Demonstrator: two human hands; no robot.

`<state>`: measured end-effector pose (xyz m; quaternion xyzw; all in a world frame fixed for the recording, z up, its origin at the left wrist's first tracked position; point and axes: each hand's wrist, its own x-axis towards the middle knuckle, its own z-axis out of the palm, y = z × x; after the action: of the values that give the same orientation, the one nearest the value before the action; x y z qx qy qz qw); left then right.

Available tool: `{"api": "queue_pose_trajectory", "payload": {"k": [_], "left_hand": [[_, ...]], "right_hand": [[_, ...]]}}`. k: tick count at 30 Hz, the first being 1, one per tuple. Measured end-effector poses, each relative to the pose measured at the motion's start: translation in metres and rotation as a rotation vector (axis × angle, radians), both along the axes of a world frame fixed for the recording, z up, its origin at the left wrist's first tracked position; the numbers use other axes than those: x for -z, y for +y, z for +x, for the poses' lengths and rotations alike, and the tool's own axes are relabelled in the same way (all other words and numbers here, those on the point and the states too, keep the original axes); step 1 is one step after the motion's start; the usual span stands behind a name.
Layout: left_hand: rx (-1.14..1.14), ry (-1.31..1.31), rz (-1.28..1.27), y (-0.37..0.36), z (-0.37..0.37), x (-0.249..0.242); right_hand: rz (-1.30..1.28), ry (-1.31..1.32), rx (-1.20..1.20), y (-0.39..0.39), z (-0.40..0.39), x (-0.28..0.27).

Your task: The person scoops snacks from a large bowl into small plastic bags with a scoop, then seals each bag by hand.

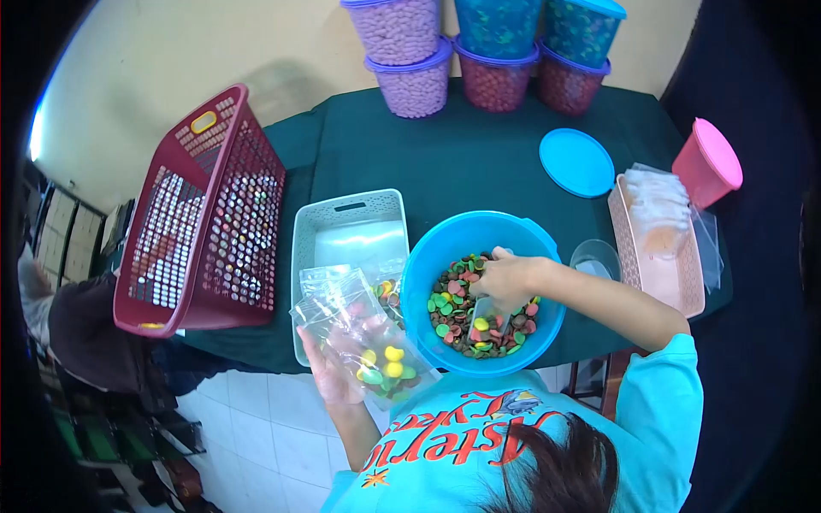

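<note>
My left hand (332, 376) is closed on the edge of a clear plastic zip bag (355, 329), which is partly filled with yellow, green and pink round candies. It hangs tilted in front of the light grey basket (305, 256). Inside the blue tub (422, 265), my right hand (506, 280) grips a clear scoop (481, 325) that dips into brown, green, pink and yellow candies (449, 295). The fingertips of this hand are partly hidden. Another filled bag (389, 295) lies in the grey basket, partly behind the bag I hold.
A tall maroon basket (227, 197) stands left. Right are a pink basket (684, 295) of empty bags (657, 201), a pink container (705, 167), a blue lid (576, 162) and a clear round container (596, 255). Stacked tubs (496, 81) line the back. Another person (85, 333) is at far left.
</note>
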<state>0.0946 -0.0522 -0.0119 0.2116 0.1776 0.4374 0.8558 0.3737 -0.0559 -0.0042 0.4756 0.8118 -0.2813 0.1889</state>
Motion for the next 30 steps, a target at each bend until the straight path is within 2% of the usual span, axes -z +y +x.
{"api": "queue_pose_trajectory", "payload": {"k": [2, 3, 4, 8, 10, 14, 16, 18, 19, 21, 22, 25, 26, 28, 30], "left_hand": [[0.033, 0.067, 0.010, 0.005, 0.003, -0.003], [0.102, -0.022, -0.019, 0.008, 0.004, -0.001], [0.170, -0.113, -0.050, 0.012, 0.006, 0.002], [0.345, -0.059, 0.000, 0.019, 0.019, 0.003], [0.397, -0.071, 0.017, 0.020, 0.025, -0.001], [0.476, -0.094, -0.007, 0.026, 0.027, -0.004], [0.487, -0.092, -0.025, 0.028, 0.029, -0.003], [0.534, 0.101, 0.082, 0.028, 0.036, -0.004], [0.531, 0.090, 0.092, 0.027, 0.041, -0.007], [0.691, 0.212, 0.255, 0.021, 0.052, -0.016], [0.733, 0.236, 0.294, 0.019, 0.056, -0.019], [0.765, 0.322, 0.353, 0.012, 0.067, -0.022], [0.744, 0.363, 0.348, 0.008, 0.071, -0.025], [0.731, 0.348, 0.331, 0.004, 0.073, -0.027], [0.718, 0.334, 0.312, -0.001, 0.075, -0.028]], "right_hand": [[-0.096, 0.012, 0.048, 0.001, 0.007, 0.000], [-0.187, 0.017, 0.074, 0.000, 0.009, 0.000], [-0.127, 0.127, 0.147, -0.007, 0.014, 0.005], [-0.094, 0.216, 0.267, -0.015, 0.020, -0.004], [0.158, 0.317, 0.351, -0.026, 0.019, -0.017], [0.311, 0.287, 0.378, -0.041, 0.020, -0.042], [0.475, 0.374, 0.480, -0.046, 0.029, -0.055], [0.508, 0.338, 0.513, -0.042, 0.048, -0.071], [0.531, 0.312, 0.543, -0.037, 0.056, -0.081], [0.532, 0.441, 0.670, -0.029, 0.065, -0.106], [0.607, 0.493, 0.655, -0.025, 0.066, -0.116], [0.608, 0.268, 0.558, -0.010, 0.060, -0.144], [0.610, 0.266, 0.545, -0.006, 0.054, -0.144], [0.665, 0.254, 0.307, -0.002, 0.035, -0.134], [0.629, 0.223, 0.171, 0.001, 0.015, -0.128]]}}
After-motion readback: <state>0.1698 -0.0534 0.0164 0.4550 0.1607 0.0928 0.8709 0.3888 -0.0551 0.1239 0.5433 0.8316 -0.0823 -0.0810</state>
